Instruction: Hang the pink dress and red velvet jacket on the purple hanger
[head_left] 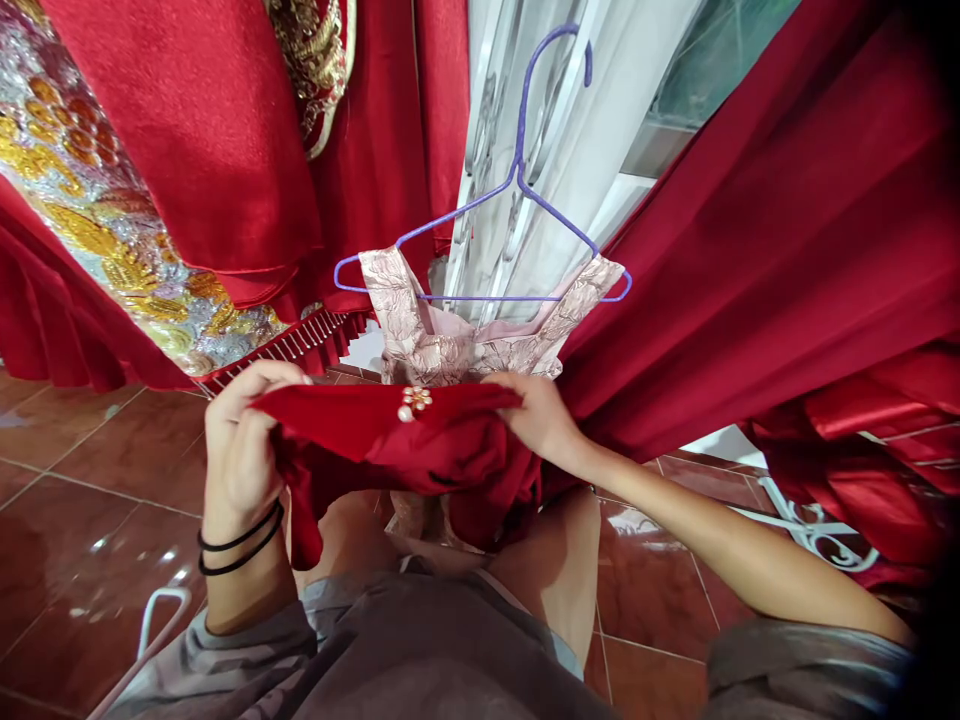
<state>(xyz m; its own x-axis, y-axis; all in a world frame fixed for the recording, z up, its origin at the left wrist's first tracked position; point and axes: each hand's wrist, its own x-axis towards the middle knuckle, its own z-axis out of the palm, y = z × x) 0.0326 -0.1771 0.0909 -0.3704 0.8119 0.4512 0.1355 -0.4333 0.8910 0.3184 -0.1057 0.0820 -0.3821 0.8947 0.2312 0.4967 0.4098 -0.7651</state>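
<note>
A red cloth garment (457, 440) is stretched between my hands above my lap. My left hand (251, 435) grips its left end, the fingers closed over the edge. At the right end, my right hand (540, 415) pinches the upper edge. A pearl brooch (415, 402) sits near the middle of that edge, with one larger pearl below it. Just behind the cloth, a pink patterned dress (442, 350) hangs by its wide straps on a purple hanger (517, 180). The red cloth hides much of the dress; a bit of its lower part shows between my legs.
Red drapes (750, 250) hang on the right, and more red fabric (202, 120) hangs on the left beside gold-and-silver sequined cloth (105, 220). White metalwork (817, 530) stands low at the right. Brown tiles (112, 530) cover the floor.
</note>
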